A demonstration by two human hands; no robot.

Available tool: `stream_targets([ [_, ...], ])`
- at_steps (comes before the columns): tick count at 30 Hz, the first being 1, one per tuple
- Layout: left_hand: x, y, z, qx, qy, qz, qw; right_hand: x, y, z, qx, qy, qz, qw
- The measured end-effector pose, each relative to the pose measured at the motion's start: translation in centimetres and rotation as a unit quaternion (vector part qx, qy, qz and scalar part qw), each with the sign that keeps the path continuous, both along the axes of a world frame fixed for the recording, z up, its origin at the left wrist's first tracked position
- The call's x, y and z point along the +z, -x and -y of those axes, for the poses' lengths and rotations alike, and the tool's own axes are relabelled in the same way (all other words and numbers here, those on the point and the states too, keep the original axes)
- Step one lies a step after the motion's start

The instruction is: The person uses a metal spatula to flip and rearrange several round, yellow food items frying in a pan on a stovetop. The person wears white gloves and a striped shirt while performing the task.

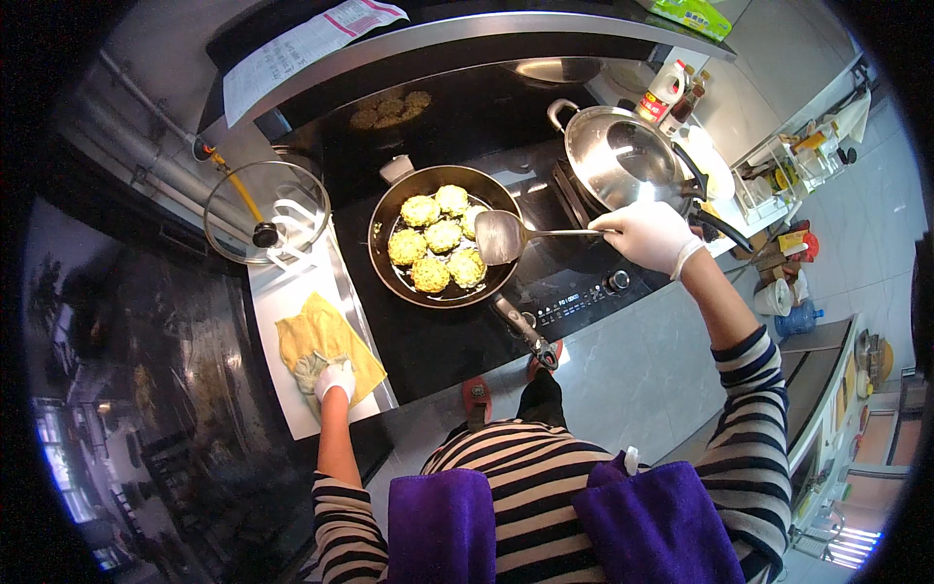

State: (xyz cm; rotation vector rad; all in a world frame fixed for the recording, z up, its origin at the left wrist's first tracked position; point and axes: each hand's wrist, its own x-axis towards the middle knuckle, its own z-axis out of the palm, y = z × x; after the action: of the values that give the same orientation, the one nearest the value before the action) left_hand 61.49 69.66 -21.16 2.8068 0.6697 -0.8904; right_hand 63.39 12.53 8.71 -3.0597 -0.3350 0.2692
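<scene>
In my gloved right hand (651, 235) is the handle of a metal spatula (500, 237). Its broad blade hangs over the right side of a dark frying pan (444, 301), covering part of the patties beneath. Several yellow-green patties (421, 210) lie in the pan, with shiny liquid around them. The pan's handle (524, 328) points toward me, over the front of the black cooktop (408, 358). On the left, my gloved left hand (336, 382) grips a bunched greyish cloth (312, 369), which rests on a spread yellow cloth (321, 325).
A glass lid (265, 212) with a black knob stands by a white rack on the left counter (273, 365). Right of the pan sits a wok with a steel lid (620, 157). Bottles (664, 91) stand behind it. A range hood edge (467, 25) crosses overhead.
</scene>
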Motion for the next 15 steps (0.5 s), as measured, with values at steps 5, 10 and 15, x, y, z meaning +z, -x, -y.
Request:
stream_targets([
  [5,0.0,0.0,0.0,-0.012,-0.009,-0.002,1.000,0.8,-3.0,-0.1,0.073,0.011,-0.009,0.997],
  [10,0.5,-0.1,0.4,-0.003,-0.011,-0.010,1.000,0.7,-5.8,0.7,0.091,0.034,-0.024,0.995],
  [15,-0.5,-0.2,-0.3,0.003,-0.014,-0.018,1.000,0.4,-7.5,0.6,0.107,0.047,-0.063,0.991],
])
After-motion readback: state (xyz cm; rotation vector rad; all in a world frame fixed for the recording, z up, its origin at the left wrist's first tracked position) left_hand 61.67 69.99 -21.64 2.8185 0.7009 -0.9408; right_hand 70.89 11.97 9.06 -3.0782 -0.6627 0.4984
